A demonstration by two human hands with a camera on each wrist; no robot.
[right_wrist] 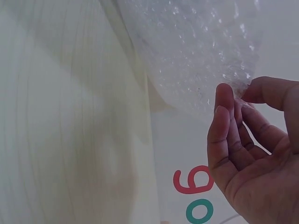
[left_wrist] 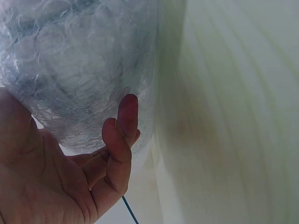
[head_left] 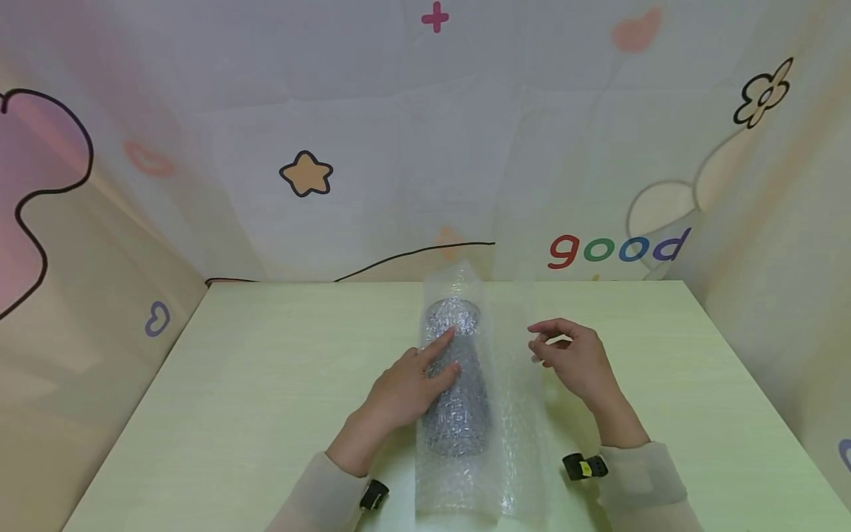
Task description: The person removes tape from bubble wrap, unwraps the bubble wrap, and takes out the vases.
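On pale surface [head_left: 299,369], steadied bundle [head_left: 468,410] under loosely spread left grip [head_left: 402,386], pinched edge of bubble wrap [head_left: 521,436] in right grip [head_left: 578,362]. Seemed soft-skinned, slippery; called for holding round the middle.

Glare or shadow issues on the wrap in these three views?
Head: small white glints on the bubble wrap, soft shadow on the table just right of it. Left wrist: paler, more diffuse sheen on the bubble wrap, a blurry-edged dark patch on the table. Right wrist: scattered bright specks on the bubble wrap, broad soft shadows across the table.
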